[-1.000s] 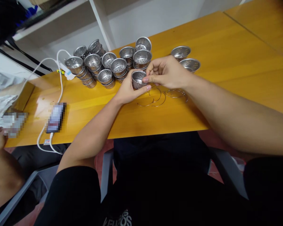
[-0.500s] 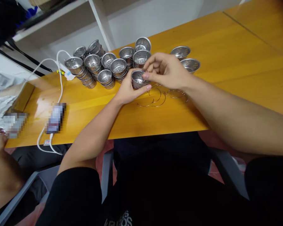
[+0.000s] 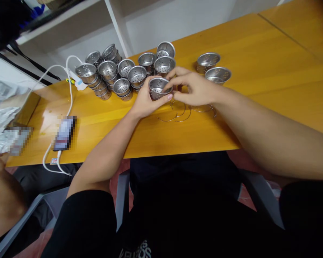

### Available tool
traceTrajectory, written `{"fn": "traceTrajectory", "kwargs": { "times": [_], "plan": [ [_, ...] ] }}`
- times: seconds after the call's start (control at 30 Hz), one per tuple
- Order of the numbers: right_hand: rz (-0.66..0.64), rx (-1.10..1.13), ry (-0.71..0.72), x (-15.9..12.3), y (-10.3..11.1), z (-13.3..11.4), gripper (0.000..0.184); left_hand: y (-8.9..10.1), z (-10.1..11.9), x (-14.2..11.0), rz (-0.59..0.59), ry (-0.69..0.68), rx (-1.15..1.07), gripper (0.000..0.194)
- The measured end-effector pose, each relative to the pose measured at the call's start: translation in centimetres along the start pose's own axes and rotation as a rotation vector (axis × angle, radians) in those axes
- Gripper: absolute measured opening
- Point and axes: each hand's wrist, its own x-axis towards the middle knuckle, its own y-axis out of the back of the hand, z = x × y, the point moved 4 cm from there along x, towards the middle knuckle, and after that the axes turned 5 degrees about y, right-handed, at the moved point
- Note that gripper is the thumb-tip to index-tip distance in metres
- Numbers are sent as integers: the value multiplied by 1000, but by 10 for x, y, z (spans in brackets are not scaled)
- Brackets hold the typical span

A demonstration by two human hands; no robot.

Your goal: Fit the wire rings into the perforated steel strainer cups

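A small perforated metal cup (image 3: 156, 87) is held over the table in my left hand (image 3: 145, 102), with the thumb along its front and the fingers behind it. My right hand (image 3: 195, 87) is at the cup's right rim. One of its fingertips reaches inside the cup, and its thumb is by the outer wall. Whether a wire sits between those fingers is too small to tell. Several thin curved metal wires (image 3: 183, 114) lie on the table under and beside my right hand. Just behind the held cup stand more perforated cups (image 3: 137, 76), many stacked.
Two perforated cups (image 3: 218, 75) stand beyond my right wrist. A phone (image 3: 64, 134) with a white cable (image 3: 70, 89) lies on the wooden table (image 3: 102, 132) at left. Another person's arm (image 3: 2, 193) is at the far left. White shelving (image 3: 114, 27) borders the table's back.
My right hand has shifted slightly down; its fingers, pinched above the rim before, now reach into the cup. My left hand keeps its hold, and the cup's opening shows more fully.
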Motion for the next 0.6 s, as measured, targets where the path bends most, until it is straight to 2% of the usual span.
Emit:
{"fn": "traceTrajectory", "kwargs": {
  "times": [0.13,0.27,0.33,0.43,0.5,0.6],
  "plan": [
    [37,54,-37,0,-2,-6,25,3,6,-1,8,1,-14,109],
    [148,67,-32,2,8,-17,35,21,23,2,59,-15,40,113],
    [223,62,-44,3,15,-17,45,40,32,6,120,-14,78,118],
    [275,32,-32,4,21,-11,53,81,37,11,291,7,94,119],
    [277,25,-17,4,23,-6,52,110,33,13,362,21,136,105],
    [273,21,-17,4,23,0,49,147,20,14,364,25,237,84]
  ]
}}
